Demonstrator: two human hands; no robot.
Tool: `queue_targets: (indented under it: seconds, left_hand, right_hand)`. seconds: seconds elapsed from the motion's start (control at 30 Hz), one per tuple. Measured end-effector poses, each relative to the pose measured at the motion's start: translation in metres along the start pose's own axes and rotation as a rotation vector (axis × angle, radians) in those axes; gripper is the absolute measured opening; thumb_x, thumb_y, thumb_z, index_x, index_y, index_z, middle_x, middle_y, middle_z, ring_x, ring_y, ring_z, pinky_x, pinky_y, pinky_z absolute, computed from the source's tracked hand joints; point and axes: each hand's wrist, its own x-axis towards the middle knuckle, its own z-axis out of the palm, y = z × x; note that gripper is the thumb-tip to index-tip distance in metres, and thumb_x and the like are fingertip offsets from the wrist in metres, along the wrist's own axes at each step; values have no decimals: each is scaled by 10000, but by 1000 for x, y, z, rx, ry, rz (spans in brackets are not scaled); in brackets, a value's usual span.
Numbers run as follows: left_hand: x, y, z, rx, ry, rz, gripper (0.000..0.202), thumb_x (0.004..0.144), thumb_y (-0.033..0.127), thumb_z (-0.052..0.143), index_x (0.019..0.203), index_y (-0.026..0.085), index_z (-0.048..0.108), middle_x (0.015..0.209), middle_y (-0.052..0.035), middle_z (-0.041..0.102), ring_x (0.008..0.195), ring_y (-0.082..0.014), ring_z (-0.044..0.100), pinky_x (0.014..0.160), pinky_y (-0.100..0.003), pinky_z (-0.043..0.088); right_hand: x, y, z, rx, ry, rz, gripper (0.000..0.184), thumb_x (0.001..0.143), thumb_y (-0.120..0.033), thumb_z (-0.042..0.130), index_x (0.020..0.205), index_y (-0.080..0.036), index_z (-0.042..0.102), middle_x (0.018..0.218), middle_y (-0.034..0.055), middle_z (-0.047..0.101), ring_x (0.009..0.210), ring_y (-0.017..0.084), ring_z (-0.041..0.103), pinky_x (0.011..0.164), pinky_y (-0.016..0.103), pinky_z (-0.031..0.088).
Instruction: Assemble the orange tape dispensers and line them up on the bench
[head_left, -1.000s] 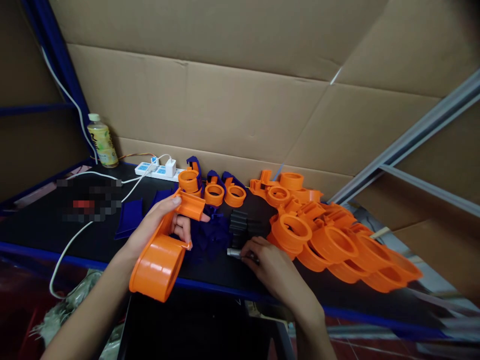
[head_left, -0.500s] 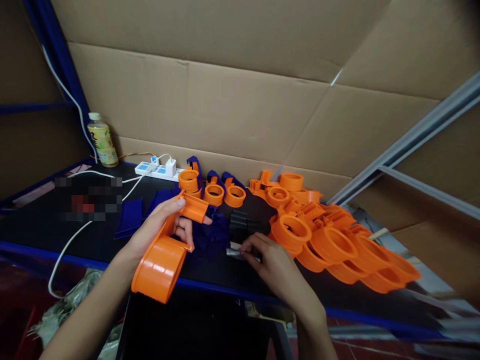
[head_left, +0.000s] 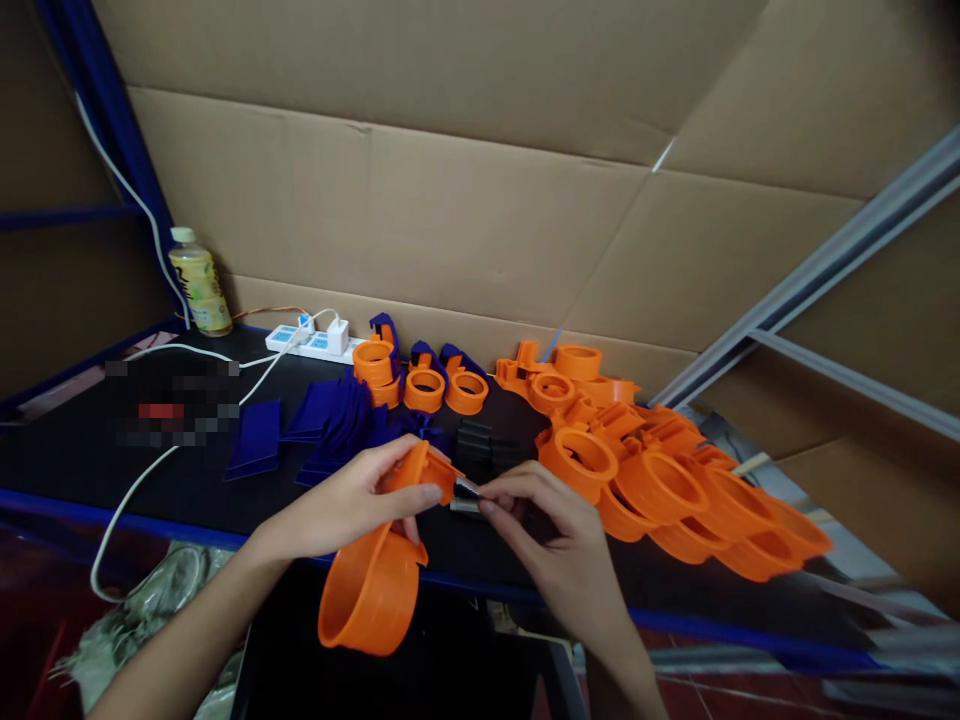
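Observation:
My left hand [head_left: 375,496] is closed around the upper end of an orange plastic tape dispenser [head_left: 371,600], its wide ring hanging below the fingers. My right hand [head_left: 559,535] pinches a thin silver metal blade [head_left: 468,486] between thumb and fingers. The blade's far end meets the narrow tip of the dispenser; how far it sits in there I cannot tell. Just under it, another silver strip [head_left: 466,506] lies on the black table. Behind the hands are black pieces [head_left: 480,440] and a pile of blue plastic parts [head_left: 337,430].
Many orange dispenser bodies [head_left: 664,485] are heaped on the right. Several dispensers with blue parts fitted [head_left: 425,390] stand at the back. A white power strip [head_left: 319,343], its cables and a bottle [head_left: 201,285] are at the back left. Cardboard [head_left: 450,220] walls the table [head_left: 420,555].
My left hand has brought the dispenser rightward and turned its tip toward my right hand. The right hand has lifted a silver blade off the table to that tip.

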Motion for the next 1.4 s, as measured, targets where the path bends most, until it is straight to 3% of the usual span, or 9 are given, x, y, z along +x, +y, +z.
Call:
queue_targets:
  seconds: [0.17, 0.43, 0.7, 0.87, 0.97, 1.1, 1.2, 1.3, 1.4]
  left_hand:
    - [0, 2, 3, 99, -38, 26, 452, 925, 447, 658, 1303, 219, 560, 899, -28, 705, 738, -188, 711, 715, -309, 561]
    - [-1, 4, 8, 306, -111, 37, 426, 940, 460, 626, 1274, 200, 573, 909, -50, 732, 802, -222, 720, 714, -311, 540]
    - [5, -3, 9, 80, -164, -30, 384, 951, 450, 620, 1220, 183, 561, 807, -46, 725, 766, -224, 739, 717, -310, 536]
    - [6, 0, 1, -135, -249, -64, 315, 959, 387, 621, 1211, 198, 609, 1089, -116, 752, 723, -197, 766, 657, -265, 554]
    - [6, 0, -7, -168, -226, -60, 342, 974, 391, 592, 1252, 193, 611, 1229, -167, 722, 755, -207, 780, 583, -223, 542]
    - [3, 0, -16, -216, -147, -45, 380, 978, 388, 577, 1297, 180, 578, 1246, -205, 714, 753, -231, 785, 569, -241, 560]
    - [0, 2, -20, -266, -87, -34, 386, 979, 386, 571, 1292, 160, 573, 1235, -225, 716, 735, -235, 782, 589, -267, 578]
    - [-2, 3, -22, -287, -58, -25, 396, 975, 376, 578, 1299, 149, 566, 1227, -233, 718, 728, -243, 781, 590, -273, 577]
    - [-2, 4, -23, -295, -55, -10, 399, 973, 369, 583, 1305, 148, 566, 1231, -234, 716, 730, -244, 781, 585, -270, 573]
  right_hand:
    - [0, 4, 6, -7, -5, 6, 68, 916, -265, 694, 927, -226, 748, 825, 26, 654, 729, 149, 615, 615, 262, 476]
    - [-3, 5, 15, -27, -16, -29, 69, 933, -222, 676, 955, -233, 740, 880, 19, 670, 763, 137, 623, 660, 254, 487]
    - [-1, 7, 13, -59, 18, -55, 106, 932, -258, 678, 1013, -239, 743, 909, 36, 686, 771, 153, 633, 651, 266, 506]
    - [2, 13, -7, -165, 88, -38, 153, 970, -313, 617, 1030, -250, 742, 929, 42, 707, 759, 164, 642, 651, 281, 505]
    - [4, 20, -18, -283, 105, -3, 181, 984, -341, 591, 1035, -244, 735, 953, 47, 723, 793, 181, 660, 697, 303, 516]
    - [6, 35, -15, -456, -132, 22, 168, 978, -298, 584, 1055, -247, 724, 1042, 51, 734, 950, 217, 694, 795, 333, 540]
    - [7, 45, -7, -594, -235, 40, 195, 956, -202, 572, 1079, -247, 716, 1087, 56, 727, 983, 231, 698, 774, 336, 542]
    - [8, 50, -4, -683, -234, 34, 218, 957, -172, 548, 1090, -240, 706, 1091, 63, 725, 983, 235, 696, 745, 329, 534]
    - [9, 51, -5, -767, -150, 26, 234, 980, -181, 510, 1122, -232, 689, 1109, 67, 729, 999, 245, 687, 749, 345, 523]
